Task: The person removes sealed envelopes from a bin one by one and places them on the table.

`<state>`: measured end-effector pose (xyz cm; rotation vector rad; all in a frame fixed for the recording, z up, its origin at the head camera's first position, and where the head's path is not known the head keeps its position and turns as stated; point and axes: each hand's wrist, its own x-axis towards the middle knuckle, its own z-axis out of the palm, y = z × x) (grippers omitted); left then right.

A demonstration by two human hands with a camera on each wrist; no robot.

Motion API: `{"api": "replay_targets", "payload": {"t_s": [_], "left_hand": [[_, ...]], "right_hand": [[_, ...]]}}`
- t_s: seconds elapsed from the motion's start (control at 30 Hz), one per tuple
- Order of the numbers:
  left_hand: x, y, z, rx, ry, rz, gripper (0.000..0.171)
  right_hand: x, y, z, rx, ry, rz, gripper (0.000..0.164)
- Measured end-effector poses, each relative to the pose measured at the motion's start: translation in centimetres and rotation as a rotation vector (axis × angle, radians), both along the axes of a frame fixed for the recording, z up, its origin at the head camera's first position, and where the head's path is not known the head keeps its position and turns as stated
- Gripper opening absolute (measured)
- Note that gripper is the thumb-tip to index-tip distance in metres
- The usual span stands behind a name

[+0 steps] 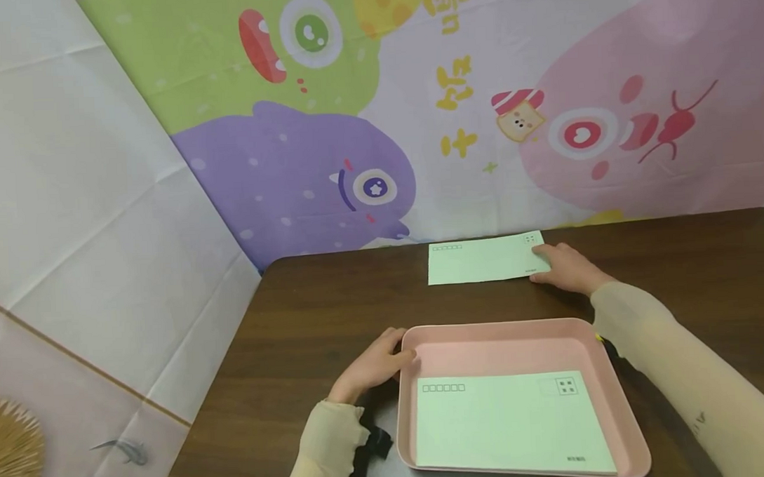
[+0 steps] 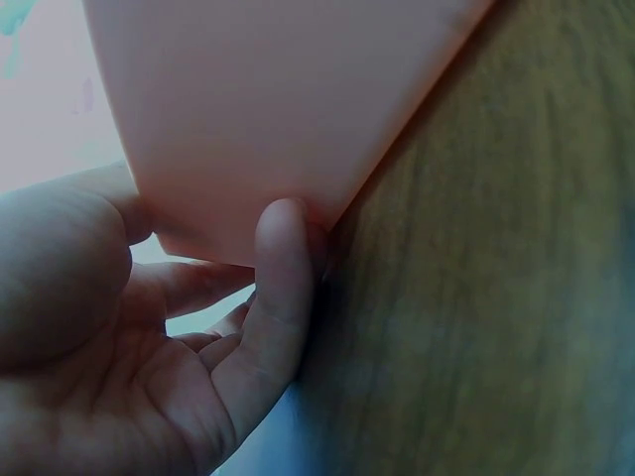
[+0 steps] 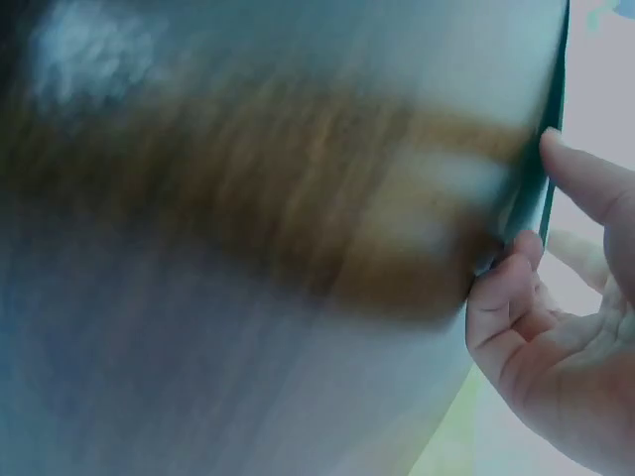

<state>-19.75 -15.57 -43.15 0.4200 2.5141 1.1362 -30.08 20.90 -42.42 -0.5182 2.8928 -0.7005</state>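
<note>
At the back of the table, a pale green envelope [image 1: 484,258] with printed boxes lies flat. Its right end is pinched by my right hand [image 1: 569,267], thumb on top and fingertips at the edge; the right wrist view shows the envelope [image 3: 553,99] almost edge-on. A pink tray [image 1: 493,350] stands near the front, holding another green envelope [image 1: 508,427] of the same kind. My left hand [image 1: 374,361] grips the tray's far left corner, its thumb over the rim. In the left wrist view, fingers [image 2: 283,248] press against the tray's outer wall [image 2: 268,109].
The dark wooden table [image 1: 320,290] runs up to a cartoon-printed cloth [image 1: 468,186] behind it. A white cloth [image 1: 89,171] hangs at the left. Beside the tray's left side, a small black object [image 1: 379,442] sits by the left wrist.
</note>
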Motion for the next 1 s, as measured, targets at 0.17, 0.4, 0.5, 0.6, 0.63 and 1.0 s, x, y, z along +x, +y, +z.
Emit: {"api": "replay_targets", "payload": {"t_s": [0.17,0.4,0.5,0.6,0.63,1.0], "left_hand": [[0.0,-0.1,0.0,-0.01,0.01,0.0,0.039],[0.1,-0.1,0.0,-0.007,0.015,-0.004,0.039],[0.1,0.0,0.1,-0.005,0.009,-0.002,0.039],[0.0,0.0,0.1,-0.001,0.001,0.002,0.038],[0.0,0.1,0.0,0.004,-0.004,0.003,0.038],[-0.1,0.2,-0.2,0.013,-0.024,0.012,0.04]], "right_hand": [[0.0,0.0,0.0,0.016,-0.002,-0.01,0.061],[-0.2,0.0,-0.1,0.071,-0.011,-0.018,0.063],[-0.2,-0.1,0.0,0.096,-0.016,-0.019,0.064],[-0.1,-0.1,0.0,0.127,-0.022,-0.023,0.063],[0.0,0.0,0.0,0.137,-0.026,-0.026,0.062],[1.3,0.2,0.6,0.084,-0.056,-0.009,0.066]]}}
